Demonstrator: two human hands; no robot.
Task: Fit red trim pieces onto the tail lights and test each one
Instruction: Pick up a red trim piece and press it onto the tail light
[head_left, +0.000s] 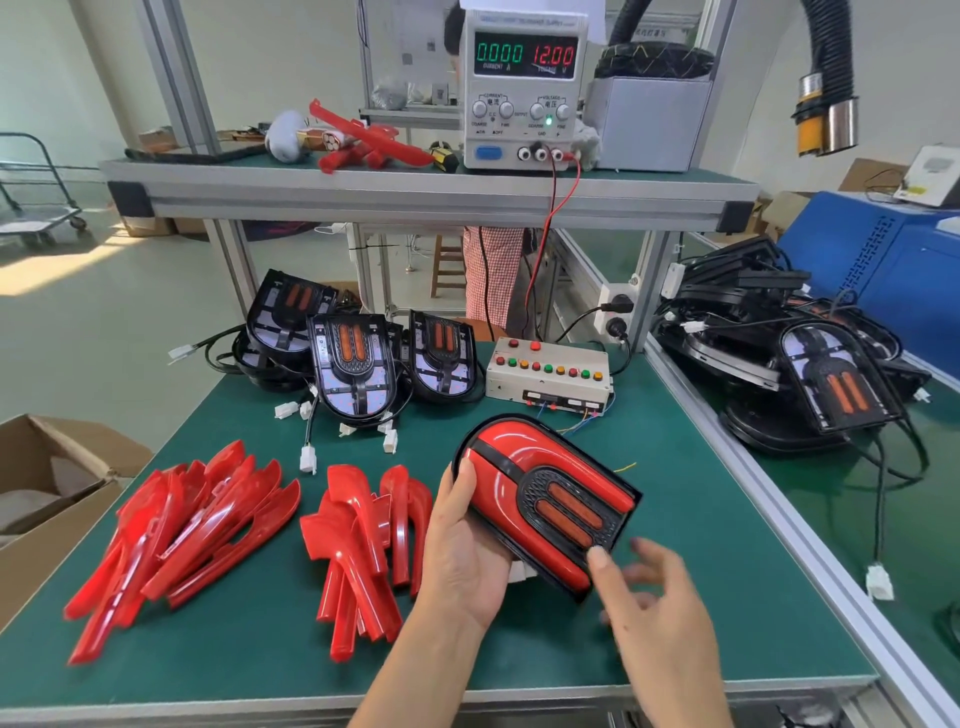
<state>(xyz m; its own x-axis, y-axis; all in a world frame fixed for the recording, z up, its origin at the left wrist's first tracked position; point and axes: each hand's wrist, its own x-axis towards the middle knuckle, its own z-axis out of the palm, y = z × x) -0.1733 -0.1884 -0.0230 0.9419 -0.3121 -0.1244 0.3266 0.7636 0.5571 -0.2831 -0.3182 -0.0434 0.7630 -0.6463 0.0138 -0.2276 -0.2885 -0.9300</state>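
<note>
My left hand (462, 540) grips a tail light (545, 499) from its left side, tilted above the green mat; red trim covers its face around a black centre with two orange strips. My right hand (649, 597) hovers at the light's lower right corner, fingers spread and blurred, one fingertip touching the trim edge. Two piles of loose red trim pieces lie on the mat, one at the far left (182, 530) and one just left of my left hand (369, 545). Several bare tail lights (353, 369) with white plugs stand behind them.
A beige test box (548, 374) with coloured buttons sits behind the held light. The power supply (524, 88) on the shelf reads 0.000 A and 12.00 V. More tail lights (810, 374) are heaped on the right bench. An open cardboard box (57, 493) stands at the left edge.
</note>
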